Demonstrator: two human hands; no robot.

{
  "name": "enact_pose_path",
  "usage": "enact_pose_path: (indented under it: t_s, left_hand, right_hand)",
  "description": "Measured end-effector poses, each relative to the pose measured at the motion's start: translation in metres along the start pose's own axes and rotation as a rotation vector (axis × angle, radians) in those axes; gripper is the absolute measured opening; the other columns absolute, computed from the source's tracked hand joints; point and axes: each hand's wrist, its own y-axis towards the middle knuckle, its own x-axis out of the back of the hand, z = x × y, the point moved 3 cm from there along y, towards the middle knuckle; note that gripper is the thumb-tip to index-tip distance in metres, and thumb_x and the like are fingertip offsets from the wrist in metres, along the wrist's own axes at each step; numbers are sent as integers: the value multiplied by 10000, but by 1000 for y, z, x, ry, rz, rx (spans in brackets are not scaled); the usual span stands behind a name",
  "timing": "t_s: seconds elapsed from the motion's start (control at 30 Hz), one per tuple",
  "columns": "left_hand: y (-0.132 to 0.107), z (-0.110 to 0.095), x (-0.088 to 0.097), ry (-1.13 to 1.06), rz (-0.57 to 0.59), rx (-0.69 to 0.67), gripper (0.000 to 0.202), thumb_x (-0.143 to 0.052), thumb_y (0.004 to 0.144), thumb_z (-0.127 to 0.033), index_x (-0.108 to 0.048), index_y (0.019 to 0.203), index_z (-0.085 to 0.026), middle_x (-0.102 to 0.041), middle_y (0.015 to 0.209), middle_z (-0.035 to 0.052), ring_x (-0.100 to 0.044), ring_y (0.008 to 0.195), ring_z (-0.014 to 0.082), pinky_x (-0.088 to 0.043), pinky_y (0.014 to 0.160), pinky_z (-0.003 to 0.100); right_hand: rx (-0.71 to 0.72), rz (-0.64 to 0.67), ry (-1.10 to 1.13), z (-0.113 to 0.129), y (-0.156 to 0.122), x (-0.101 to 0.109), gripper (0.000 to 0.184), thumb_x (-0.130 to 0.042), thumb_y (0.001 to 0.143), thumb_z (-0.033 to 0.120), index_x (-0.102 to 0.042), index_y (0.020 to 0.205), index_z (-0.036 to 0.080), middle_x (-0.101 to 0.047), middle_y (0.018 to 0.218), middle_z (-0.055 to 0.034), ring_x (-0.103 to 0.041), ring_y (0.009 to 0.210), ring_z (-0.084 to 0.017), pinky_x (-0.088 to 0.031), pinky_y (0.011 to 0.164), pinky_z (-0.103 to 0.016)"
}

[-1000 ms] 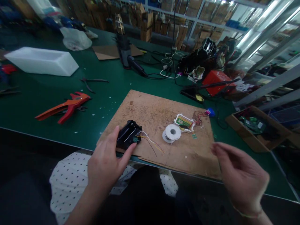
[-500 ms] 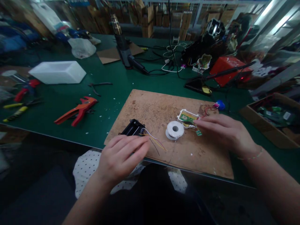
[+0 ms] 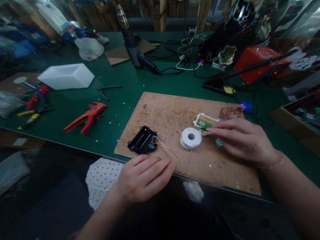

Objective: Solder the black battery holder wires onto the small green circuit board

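My left hand [image 3: 147, 178] is at the board's front edge with its fingers pressed together. Its fingertips are beside loose white, yellow, red and black wires [image 3: 166, 150], and anything inside them is hidden. The wires come out of a black plastic housing [image 3: 142, 138] just beyond that hand. My right hand [image 3: 243, 141] is closed at the right end of a small white casing with a green circuit board [image 3: 203, 122]. A thin dark piece shows at its fingertips, too small to name. Below these fingers hangs a tiny green board [image 3: 219, 142]. Between the hands sits a white spool of wire [image 3: 191, 137].
A brown board [image 3: 160, 110] lies on the green table [image 3: 120, 106]. To the left are an orange-red wire stripper [image 3: 87, 116], pliers and a white tray [image 3: 66, 77]. Behind stands a heat gun [image 3: 135, 51]; at right are a soldering iron stand [image 3: 217, 85] and a cardboard box [image 3: 295, 116].
My left hand has drawn back toward the front edge, uncovering more of the black housing. My right hand stays at the white casing. The whole view has shifted slightly.
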Motion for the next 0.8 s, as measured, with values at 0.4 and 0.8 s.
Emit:
enact_pose_path:
  t_s: [0.4, 0.8]
  left_hand:
    - [30, 12, 11, -7, -110, 138, 351, -766, 795, -107, -730, 1124, -222, -770, 1135, -8, -689, 1034, 192, -484, 879, 376]
    - [49, 27, 16, -122, 184, 18, 254, -564, 994, -114, -672, 1207, -200, -764, 1156, -20, -681, 1110, 160, -339, 1085, 407]
  right_hand:
    - [-40, -70, 189, -1, -10, -13, 541, -663, 848, 43, -647, 1324, 298, -713, 1156, -48, -679, 993, -202, -565, 872, -381]
    - [-97, -98, 289, 4, -13, -13, 581, -652, 862, 12, -617, 1358, 312, -707, 1221, -32, -686, 1064, -173, -553, 911, -331]
